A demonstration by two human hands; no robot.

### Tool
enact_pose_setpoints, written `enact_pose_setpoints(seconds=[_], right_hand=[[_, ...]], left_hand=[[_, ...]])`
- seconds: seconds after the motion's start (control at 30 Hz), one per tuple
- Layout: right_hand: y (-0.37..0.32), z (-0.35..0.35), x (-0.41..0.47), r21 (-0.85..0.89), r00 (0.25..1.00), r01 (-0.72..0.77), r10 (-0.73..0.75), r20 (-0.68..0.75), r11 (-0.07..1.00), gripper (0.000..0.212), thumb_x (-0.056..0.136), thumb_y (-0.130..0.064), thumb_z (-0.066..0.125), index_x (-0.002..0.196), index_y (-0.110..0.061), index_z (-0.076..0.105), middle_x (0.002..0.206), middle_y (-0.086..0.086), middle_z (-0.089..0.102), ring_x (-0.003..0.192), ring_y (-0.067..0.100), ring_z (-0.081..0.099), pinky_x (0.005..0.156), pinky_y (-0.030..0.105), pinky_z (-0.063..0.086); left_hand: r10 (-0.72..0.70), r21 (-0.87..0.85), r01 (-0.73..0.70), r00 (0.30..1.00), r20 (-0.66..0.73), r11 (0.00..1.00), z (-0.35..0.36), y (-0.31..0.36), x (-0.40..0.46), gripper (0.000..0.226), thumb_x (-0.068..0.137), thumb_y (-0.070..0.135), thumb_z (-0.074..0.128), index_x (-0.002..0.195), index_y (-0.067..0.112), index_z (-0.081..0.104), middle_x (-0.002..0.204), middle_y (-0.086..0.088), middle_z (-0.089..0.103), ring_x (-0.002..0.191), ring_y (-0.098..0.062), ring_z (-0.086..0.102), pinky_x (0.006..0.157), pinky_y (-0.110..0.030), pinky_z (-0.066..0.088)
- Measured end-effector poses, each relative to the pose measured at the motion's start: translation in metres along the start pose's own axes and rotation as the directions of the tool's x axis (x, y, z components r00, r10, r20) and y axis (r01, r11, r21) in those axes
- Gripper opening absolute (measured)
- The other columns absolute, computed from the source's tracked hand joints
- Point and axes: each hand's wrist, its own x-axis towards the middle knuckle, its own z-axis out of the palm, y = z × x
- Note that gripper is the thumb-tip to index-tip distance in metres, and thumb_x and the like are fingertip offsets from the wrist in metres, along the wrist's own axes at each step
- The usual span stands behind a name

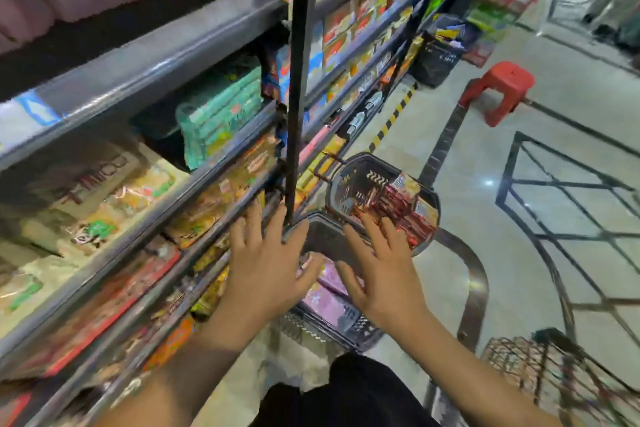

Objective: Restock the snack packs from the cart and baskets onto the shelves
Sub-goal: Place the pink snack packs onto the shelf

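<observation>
- Pink snack packs (pixel 329 298) lie flat in the near basket (pixel 349 329) on the floor at lower centre of the frame, partly covered by both hands.
- Left hand (pixel 268 262) hovers over the basket's left side, fingers spread and nearly straight, gripping nothing; its fingertips reach toward the shelf edge (pixel 214 243) and the dark upright post (pixel 298 80).
- Right hand (pixel 384 274) hangs over the basket's right side, also splayed open and holding nothing, its fingertips overlapping the rim of the far basket (pixel 381 198).
- That far basket, just above centre, holds red foil packs (pixel 398 208) stacked toward its right side.
- Between the two thumbs the pink packs show through, directly below the palms; their long axis seems to run from lower left up toward the right, though motion blur makes this uncertain.
- Both hands look about equally near the pink packs; the right is the nearer one to the red foil packs.
- Shelves (pixel 173 55) fill the left half of the frame, already crowded with goods.
- My guess is a two-handed scoop of the pink packs comes next: straight down, then a swing left to the shelves.
- A red stool (pixel 498 90) stands at upper right and a wire cart (pixel 540 367) at lower right.
</observation>
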Motion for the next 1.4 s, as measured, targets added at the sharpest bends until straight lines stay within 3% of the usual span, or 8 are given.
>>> enact_pose_setpoints(seconds=[0.47, 0.6, 0.73, 0.83, 1.03, 1.13, 1.27, 1.4], right_hand=[[0.168, 0.087, -0.045, 0.023, 0.948, -0.233, 0.222, 0.230, 0.972, 0.057, 0.101, -0.050, 0.046, 0.148, -0.018, 0.053, 0.153, 0.018, 0.047, 0.139, 0.046, 0.039, 0.116, 0.058, 0.035], [0.206, 0.125, -0.036, 0.030, 0.948, -0.228, 0.215, 0.233, 0.973, 0.056, 0.096, -0.046, 0.053, 0.143, -0.014, 0.056, 0.146, 0.020, 0.054, 0.133, 0.047, 0.043, 0.107, 0.058, 0.043], [0.229, 0.178, -0.021, 0.065, 0.942, -0.217, 0.192, 0.275, 0.974, 0.057, 0.095, -0.041, 0.049, 0.142, -0.010, 0.054, 0.145, 0.023, 0.052, 0.131, 0.044, 0.042, 0.108, 0.054, 0.044], [0.242, 0.231, -0.014, 0.059, 0.897, -0.250, 0.208, 0.390, 0.967, 0.060, 0.094, -0.040, 0.043, 0.144, -0.006, 0.054, 0.144, 0.027, 0.053, 0.130, 0.049, 0.049, 0.109, 0.053, 0.044], [0.264, 0.374, 0.000, 0.000, 0.717, -0.092, 0.067, 0.694, 0.996, 0.073, 0.081, -0.032, 0.070, 0.146, -0.006, 0.050, 0.148, 0.028, 0.048, 0.135, 0.052, 0.044, 0.110, 0.054, 0.043], [0.270, 0.450, 0.009, -0.016, 0.636, -0.080, 0.064, 0.769, 0.997, 0.072, 0.092, -0.030, 0.063, 0.155, -0.008, 0.037, 0.156, 0.027, 0.038, 0.144, 0.052, 0.033, 0.114, 0.056, 0.039], [0.283, 0.545, 0.029, -0.048, 0.582, -0.257, 0.194, 0.790, 0.965, 0.063, 0.094, -0.027, 0.059, 0.149, -0.009, 0.033, 0.159, 0.023, 0.028, 0.148, 0.047, 0.022, 0.114, 0.053, 0.037], [0.312, 0.628, 0.043, -0.103, 0.536, -0.418, 0.336, 0.774, 0.903, 0.060, 0.092, -0.024, 0.066, 0.141, -0.009, 0.035, 0.149, 0.020, 0.039, 0.139, 0.043, 0.034, 0.106, 0.049, 0.043]], left_hand=[[-0.030, 0.049, 0.015, 0.944, 0.330, 0.999, 0.131, 0.116, 0.062, 0.069, 0.087, 0.067, 0.049, 0.140, 0.024, 0.061, 0.146, -0.017, 0.055, 0.138, -0.045, 0.042, 0.109, -0.062, 0.032], [-0.053, 0.087, 0.015, 0.891, 0.450, 0.996, 0.170, 0.128, 0.090, 0.078, 0.091, 0.069, 0.028, 0.157, 0.029, 0.038, 0.164, -0.014, 0.032, 0.150, -0.042, 0.027, 0.117, -0.058, 0.023], [-0.013, 0.060, -0.023, 0.845, 0.535, 0.998, 0.228, 0.118, 0.113, 0.073, 0.082, 0.064, 0.039, 0.134, 0.019, 0.067, 0.137, -0.018, 0.062, 0.122, -0.045, 0.059, 0.093, -0.060, 0.050], [-0.002, 0.044, -0.028, 0.818, 0.575, 0.999, 0.277, 0.104, 0.132, 0.074, 0.081, 0.063, 0.038, 0.132, 0.017, 0.065, 0.135, -0.017, 0.060, 0.121, -0.043, 0.057, 0.094, -0.057, 0.049], [-0.029, 0.114, -0.065, 0.738, 0.674, 0.991, 0.405, 0.072, 0.166, 0.071, 0.087, 0.063, 0.039, 0.139, 0.018, 0.054, 0.140, -0.016, 0.052, 0.131, -0.039, 0.046, 0.106, -0.053, 0.036], [0.013, 0.154, -0.175, 0.703, 0.711, 0.972, 0.475, 0.063, 0.189, 0.068, 0.091, 0.064, 0.048, 0.141, 0.019, 0.049, 0.140, -0.014, 0.050, 0.129, -0.035, 0.046, 0.104, -0.050, 0.038], [0.091, 0.092, -0.259, 0.616, 0.782, 0.962, 0.571, 0.048, 0.215, 0.073, 0.095, 0.061, 0.049, 0.150, 0.015, 0.038, 0.150, -0.019, 0.041, 0.139, -0.038, 0.037, 0.109, -0.050, 0.034], [0.170, 0.056, -0.338, 0.601, 0.781, 0.940, 0.651, 0.029, 0.231, 0.072, 0.096, 0.058, 0.051, 0.151, 0.013, 0.036, 0.151, -0.022, 0.040, 0.134, -0.038, 0.044, 0.108, -0.051, 0.037]])
